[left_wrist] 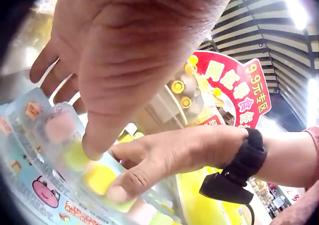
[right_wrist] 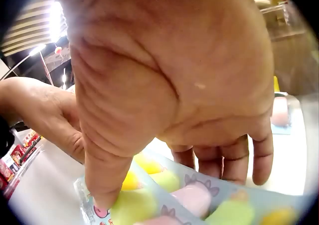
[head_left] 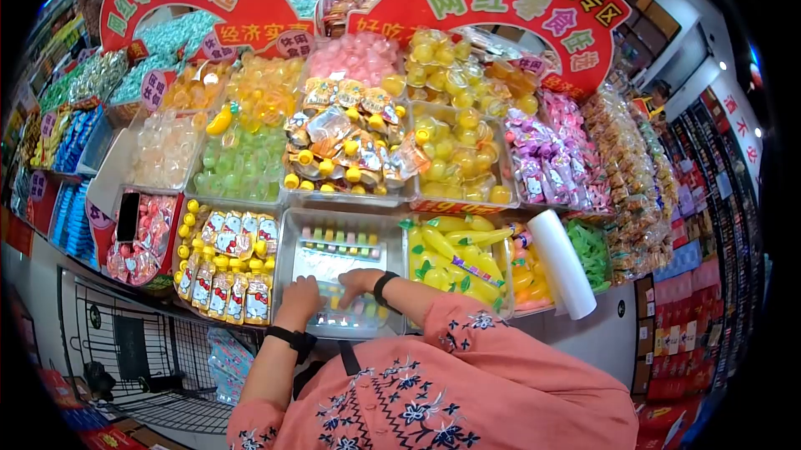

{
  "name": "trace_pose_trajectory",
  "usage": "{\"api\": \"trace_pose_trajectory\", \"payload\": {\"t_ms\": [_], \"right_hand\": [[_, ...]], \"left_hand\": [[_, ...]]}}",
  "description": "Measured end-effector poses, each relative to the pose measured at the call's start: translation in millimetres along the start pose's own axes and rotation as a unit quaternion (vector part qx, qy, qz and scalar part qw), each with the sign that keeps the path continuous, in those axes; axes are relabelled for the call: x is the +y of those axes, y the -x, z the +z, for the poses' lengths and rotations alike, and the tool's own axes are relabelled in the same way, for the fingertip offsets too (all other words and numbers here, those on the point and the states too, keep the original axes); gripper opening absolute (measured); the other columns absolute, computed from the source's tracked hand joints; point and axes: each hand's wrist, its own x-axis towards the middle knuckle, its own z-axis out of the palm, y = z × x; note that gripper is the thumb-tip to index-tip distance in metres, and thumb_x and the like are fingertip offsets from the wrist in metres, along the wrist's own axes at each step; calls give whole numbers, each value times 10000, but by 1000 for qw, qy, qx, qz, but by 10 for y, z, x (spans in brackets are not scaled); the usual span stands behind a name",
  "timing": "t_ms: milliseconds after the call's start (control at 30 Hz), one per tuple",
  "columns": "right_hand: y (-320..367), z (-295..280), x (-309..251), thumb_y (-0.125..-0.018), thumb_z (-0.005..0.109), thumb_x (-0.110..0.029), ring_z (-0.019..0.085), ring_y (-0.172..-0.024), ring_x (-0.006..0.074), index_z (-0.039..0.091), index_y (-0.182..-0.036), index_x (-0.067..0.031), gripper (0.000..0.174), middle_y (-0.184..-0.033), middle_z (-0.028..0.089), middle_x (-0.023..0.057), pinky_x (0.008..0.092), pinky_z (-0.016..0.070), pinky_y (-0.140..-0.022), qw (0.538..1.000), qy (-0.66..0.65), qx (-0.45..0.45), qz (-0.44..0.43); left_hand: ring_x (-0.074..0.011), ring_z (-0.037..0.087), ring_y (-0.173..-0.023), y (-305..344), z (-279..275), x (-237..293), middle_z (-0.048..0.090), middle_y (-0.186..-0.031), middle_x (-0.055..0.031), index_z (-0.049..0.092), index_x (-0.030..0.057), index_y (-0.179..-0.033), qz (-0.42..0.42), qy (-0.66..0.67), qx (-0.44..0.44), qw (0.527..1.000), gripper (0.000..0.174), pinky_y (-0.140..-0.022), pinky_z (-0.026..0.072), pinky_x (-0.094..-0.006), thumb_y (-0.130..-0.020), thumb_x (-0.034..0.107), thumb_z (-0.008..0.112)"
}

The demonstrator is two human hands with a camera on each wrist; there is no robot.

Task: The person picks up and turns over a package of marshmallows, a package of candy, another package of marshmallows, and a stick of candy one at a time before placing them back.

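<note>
Here's the candy pack [left_wrist: 25, 140], up at the near end of the clear bin [head_left: 395, 241], with both hands on it and similar sweets [head_left: 342, 240] lying at the bin's far end. It looks light, no load for either wrist. The printed film is thin and shiny, so I'd call it bendy and a touch slippery. And those sweets [left_wrist: 101, 178], rounded lumps in pink, green and yellow, look soft; a hard squeeze might well dent them. Best hold, then? The flat margin beside the row, thumb in front, fingers behind, pressure gentle.

Now the hands! The left hand [head_left: 302, 293] has its thumb on the front by the upper edge, its other fingers loosely bent and slightly parted behind: a light pinch, by the look of it. The right hand [head_left: 359, 283] lays its thumb right over the lumps, fingers tucked behind the film, so the gap is only as wide as the pack is thick. Just where the hidden fingertips touch, I cannot tell. The two thumbs sit near each other. The left forearm rises from below, the right slants in from the side, a black band [head_left: 385, 287] at its wrist, both hands tipped down into the bin.
</note>
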Motion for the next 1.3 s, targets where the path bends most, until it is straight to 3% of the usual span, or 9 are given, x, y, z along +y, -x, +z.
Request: {"api": "trace_pose_trajectory", "payload": {"t_ms": [300,467,500,600,733,1067,1133,1167,1300], "right_hand": [[-31,194,-74,-582,831,-493,709,-871,343,725,-993,71,706,-996,733,225,420,550,-777,999,-30,2,-23],[-28,-11,63,-601,820,-491,700,-838,330,711,-982,72,689,-963,730,214,425,544,-761,997,-72,30,-9],[-8,-83,145,-587,822,-479,697,-771,315,731,-927,57,641,-910,737,191,424,548,-711,995,-89,54,1],[314,-346,188,-571,818,-502,693,-825,308,714,-986,57,704,-969,729,196,417,542,-745,982,-145,114,34],[659,-587,112,-576,808,-508,673,-939,282,634,-1152,70,834,-1101,690,205,390,533,-772,969,-208,121,46],[875,-408,75,-681,811,-492,427,-556,148,676,-788,-67,458,-651,519,7,295,310,-508,883,-435,169,-56],[827,-491,192,-784,770,-502,526,-662,116,714,-910,-101,424,-763,601,-8,285,425,-575,941,-317,117,13],[886,-484,178,-779,771,-538,480,-601,98,660,-789,-144,409,-694,560,-39,291,362,-519,932,-337,131,-19],[704,-414,329,-817,743,-527,419,-562,62,694,-770,-111,422,-631,502,-58,284,299,-483,938,-296,177,-24]], "left_hand": [[-436,610,-1077,40,-117,-54,609,-1156,-255,559,-10,-1193,4,68,-52,996,677,-915,520,-486,-756,454,784],[-468,560,-1095,-172,110,-309,606,-1095,-305,608,-63,-1055,124,-5,117,985,366,-922,479,-525,-909,269,660],[-482,557,-1064,-111,28,-223,603,-1090,-314,608,-72,-1052,40,151,163,974,335,-922,478,-516,-926,238,631],[-470,602,-1005,-237,168,-290,615,-1080,-283,619,-45,-1098,39,101,64,992,340,-913,496,-526,-810,136,616],[-399,630,-1058,-149,56,23,641,-1147,-213,635,9,-1150,115,-24,-104,988,650,-924,513,-497,-695,441,799],[-349,664,-1079,-214,96,155,684,-1169,-201,678,27,-1116,120,-54,-303,944,721,-931,506,-463,-683,596,772],[-344,676,-1054,-467,379,-12,705,-1138,-181,707,57,-1076,154,-52,-413,896,622,-928,509,-430,-717,565,747],[-357,677,-1031,-604,707,-251,716,-1092,-168,730,105,-1034,248,-76,-373,891,502,-909,512,-452,-762,526,720],[-382,700,-946,-247,475,-137,730,-978,-189,736,107,-955,251,-107,-201,941,257,-812,542,-497,-817,300,637]]}}
